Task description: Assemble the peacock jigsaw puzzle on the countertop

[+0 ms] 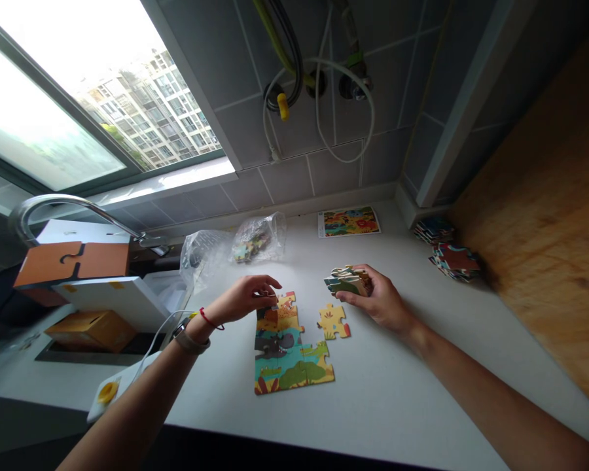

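My left hand (255,294) is over the upper left corner of a partly joined jigsaw puzzle (292,356), its fingers bent and the index finger and thumb apart. Part of the puzzle's top edge is hidden beneath it. The joined pieces show a grey hippo, green crocodiles, water and bushes. In my right hand (380,301) is a stack of puzzle pieces (347,281), gripped between thumb and fingers just above the counter. A loose yellow puzzle piece (334,321) lies between the stack and the joined part, touching neither.
A picture card (349,222) lies at the back of the white counter (397,399). Two piles of pieces (455,261) sit by the wooden board (544,216) at right. A clear bag with pieces (252,245) lies back left, near the faucet (78,204) and an orange-white box (73,261).
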A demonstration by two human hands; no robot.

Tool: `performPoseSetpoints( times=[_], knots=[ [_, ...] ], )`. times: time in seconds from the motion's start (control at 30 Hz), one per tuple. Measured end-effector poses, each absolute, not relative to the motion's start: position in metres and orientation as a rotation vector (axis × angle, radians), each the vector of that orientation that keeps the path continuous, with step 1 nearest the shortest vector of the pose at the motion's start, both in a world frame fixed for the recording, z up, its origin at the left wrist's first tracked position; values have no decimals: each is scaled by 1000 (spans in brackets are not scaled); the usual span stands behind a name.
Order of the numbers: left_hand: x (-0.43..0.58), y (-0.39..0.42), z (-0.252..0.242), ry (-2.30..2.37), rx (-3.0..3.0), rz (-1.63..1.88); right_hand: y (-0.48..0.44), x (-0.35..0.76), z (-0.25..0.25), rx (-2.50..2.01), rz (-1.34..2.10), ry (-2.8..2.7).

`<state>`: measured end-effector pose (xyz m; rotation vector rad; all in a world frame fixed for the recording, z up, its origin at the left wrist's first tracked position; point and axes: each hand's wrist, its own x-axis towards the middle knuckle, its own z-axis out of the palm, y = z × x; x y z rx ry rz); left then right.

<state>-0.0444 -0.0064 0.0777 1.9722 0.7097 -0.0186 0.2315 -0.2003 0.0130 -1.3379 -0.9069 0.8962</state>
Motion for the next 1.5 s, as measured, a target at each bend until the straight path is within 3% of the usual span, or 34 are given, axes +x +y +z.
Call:
performPoseSetpoints(
  times=[0.2, 0.5, 0.83, 1.5],
  knots=[
    [-36, 8, 75, 739, 1902, 86, -201, 230, 14, -1315, 918, -898],
    [-27, -1, 52, 667, 1957, -89, -201, 231, 10, -1341, 884, -942],
    [-52, -23, 66, 507, 2584, -139, -201, 231, 10, -1329, 905, -950],
    [-40, -11, 82, 660, 2321, -243, -202, 229, 13, -1357, 854, -925]
  ],
)
